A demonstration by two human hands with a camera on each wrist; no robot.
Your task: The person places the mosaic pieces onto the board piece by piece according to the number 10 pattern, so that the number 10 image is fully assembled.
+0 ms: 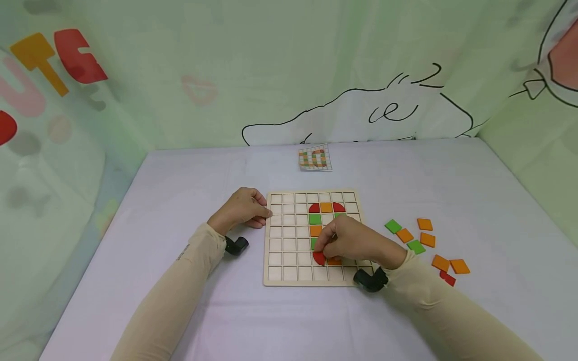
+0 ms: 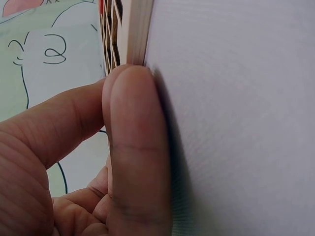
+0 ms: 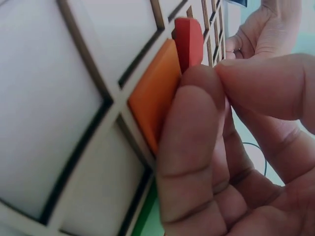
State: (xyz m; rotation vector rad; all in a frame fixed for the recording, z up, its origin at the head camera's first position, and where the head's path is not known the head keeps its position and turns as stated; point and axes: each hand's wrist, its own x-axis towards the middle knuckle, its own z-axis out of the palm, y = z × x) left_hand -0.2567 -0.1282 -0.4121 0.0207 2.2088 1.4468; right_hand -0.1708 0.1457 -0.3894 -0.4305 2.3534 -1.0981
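A wooden grid board lies on the table, its cells partly filled with a ring of red, orange and green tiles. My left hand pinches the board's left edge between thumb and fingers; the left wrist view shows the fingertips right at that edge. Over the lower part of the ring, my right hand pinches a red quarter-circle tile that sits tilted at its cell. Beside it an orange square tile sits in the grid. The right hand hides part of the ring's right side.
Loose tiles lie right of the board: several orange squares, green squares and a red piece. A card with a printed grid pattern lies behind the board. Printed curtains hang behind the table.
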